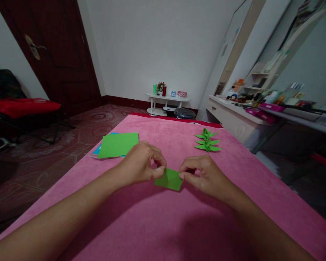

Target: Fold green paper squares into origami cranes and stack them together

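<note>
"Bare forearms (78,210) are nearest me, stretched over the pink plush cloth (152,228)."

"And your grip?"

"My left hand (145,163) and right hand (203,172) each pinch, thumb against fingers, a small, flat, bright-green paper piece (168,181). It spans the gap between them; whether it touches the cloth, I can't tell."

"How far along is it?"

"Early, I'd judge: smaller than a full sheet, angled at its edges, but flat. I can't tell the layers."

"What's untouched?"

"Beyond and left of my grip, a plain rectangular green paper sheet (119,144) lies over a blue sheet (97,149); both look unfolded."

"Anything finished?"

"Beyond and right of my grip, spiky green folded-paper shapes (207,142) sit in a row, looking complete. I can't count them surely."
</note>
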### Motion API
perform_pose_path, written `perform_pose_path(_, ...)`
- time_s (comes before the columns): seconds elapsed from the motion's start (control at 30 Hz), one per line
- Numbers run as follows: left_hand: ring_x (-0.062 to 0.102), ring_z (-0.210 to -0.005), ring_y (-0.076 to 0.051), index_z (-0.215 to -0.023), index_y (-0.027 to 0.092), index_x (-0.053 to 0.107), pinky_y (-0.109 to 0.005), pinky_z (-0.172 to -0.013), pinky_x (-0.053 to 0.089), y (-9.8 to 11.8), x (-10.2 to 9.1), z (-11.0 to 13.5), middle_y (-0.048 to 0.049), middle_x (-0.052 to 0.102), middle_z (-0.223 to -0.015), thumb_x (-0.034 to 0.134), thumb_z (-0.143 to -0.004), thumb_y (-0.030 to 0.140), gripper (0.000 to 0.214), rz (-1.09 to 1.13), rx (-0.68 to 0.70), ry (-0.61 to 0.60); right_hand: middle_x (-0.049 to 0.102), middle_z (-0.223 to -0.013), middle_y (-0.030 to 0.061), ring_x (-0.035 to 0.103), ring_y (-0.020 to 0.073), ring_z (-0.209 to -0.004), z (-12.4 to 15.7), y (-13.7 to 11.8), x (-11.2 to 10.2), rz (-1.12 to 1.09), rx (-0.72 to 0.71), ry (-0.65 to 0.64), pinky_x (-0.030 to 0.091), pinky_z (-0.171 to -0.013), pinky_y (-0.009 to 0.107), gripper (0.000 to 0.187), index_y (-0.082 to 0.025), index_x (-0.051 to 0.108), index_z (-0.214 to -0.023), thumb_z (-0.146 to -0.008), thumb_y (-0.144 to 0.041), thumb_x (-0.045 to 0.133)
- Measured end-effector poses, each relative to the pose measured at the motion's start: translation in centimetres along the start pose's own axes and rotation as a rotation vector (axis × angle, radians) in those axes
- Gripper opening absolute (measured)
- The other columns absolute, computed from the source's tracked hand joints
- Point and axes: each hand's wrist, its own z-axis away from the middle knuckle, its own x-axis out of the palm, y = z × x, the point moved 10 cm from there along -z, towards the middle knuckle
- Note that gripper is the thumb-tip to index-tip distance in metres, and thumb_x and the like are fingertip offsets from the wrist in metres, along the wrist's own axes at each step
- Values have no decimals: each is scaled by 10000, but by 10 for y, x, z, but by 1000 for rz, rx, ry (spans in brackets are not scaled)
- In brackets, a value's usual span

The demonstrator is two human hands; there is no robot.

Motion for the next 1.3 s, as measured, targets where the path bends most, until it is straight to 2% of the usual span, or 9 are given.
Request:
perform_pose_path(0.2, 586, -602, -121, -681, 182, 689, -227, -612, 415, -30, -10, -2, -1, 675, -677, 544, -674, 125, 156, -47, -88, -24, 506, -513, -37, 440, 78, -476, 0, 23, -3, -153, 153, 1, 292, -460, 192, 113, -138, 614, -615, -721, -139, 573)
perform_pose_path(0.37, 584, -665, -146, -718, 168, 653, -261, -654, 425, -59, -40, 2, -28, 661, -729, 537, -715, 149, 118, -247, -162, 241, 514, -452, -40, 446, 67, -391, 5, 64, -19, -458, 401, 225, 317, -407, 175, 154, -137, 566, -559, -658, -216, 652)
perform_pose_path(0.47, 582, -783, -164, -852, 169, 634, -296, -739, 429, -28, -46, 9, -56, 650, -847, 525, -790, 228, 139, -258, 17, 428, 601, -524, -5, 531, 86, -427, 15, 92, -11, -824, 568, 415, 411, -435, 180, 151, -136, 577, -598, -643, -235, 682)
perform_pose_path(0.6, 549, -991, -218, -1085, 210, 592, -366, -861, 388, 28, -16, 16, -89, 625, -1077, 621, -762, 378, 365, -358, 334, 371, 598, -534, -23, 535, 74, -418, 25, 105, 37, -1340, 812, 468, 506, -497, 207, 49, -134, 586, -637, -669, -140, 623)
perform_pose_path(0.7, 529, -1060, -197, -1155, 249, 549, -361, -907, 350, 34, -5, 19, -64, 625, -1126, 568, -821, 252, 334, -417, 391, 382, 561, -487, -36, 469, 58, -352, 28, 96, 63, -1480, 907, 416, 477, -430, 189, 54, -130, 582, -643, -695, -114, 578)
perform_pose_path(0.87, 590, -919, -148, -1098, 246, 574, -334, -859, 348, 21, 2, 24, -19, 690, -926, 515, -837, 114, 298, -387, 446, 367, 552, -526, -27, 465, 55, -376, 23, 75, 72, -1445, 800, 291, 465, -420, 184, 73, -120, 587, -649, -689, -170, 624)
perform_pose_path(0.97, 605, -788, -134, -965, 224, 628, -311, -796, 380, 4, -9, 20, -13, 688, -817, 569, -811, 144, 183, -217, 290, 422, 534, -559, -22, 471, 69, -396, 19, 74, 58, -1263, 692, 269, 438, -393, 188, 229, -126, 585, -718, -737, -349, 634)
perform_pose_path(1.1, 598, -727, -141, -910, 186, 640, -262, -687, 448, -40, -18, 16, -22, 672, -808, 703, -699, 229, 225, 199, -134, 528, 587, -754, 20, 534, 98, -550, 13, 72, 13, -840, 481, 444, 426, -446, 180, 373, -159, 574, -911, -710, -462, 660)
perform_pose_path(1.3, 564, -567, -100, -951, 152, 591, -213, -536, 467, -73, 28, 15, 9, 622, -723, 785, -580, 291, 440, 844, -441, 424, 594, -731, 17, 551, 131, -653, 5, 45, 3, -635, 262, 463, 442, -579, 224, 215, -161, 593, -811, -693, -316, 685)
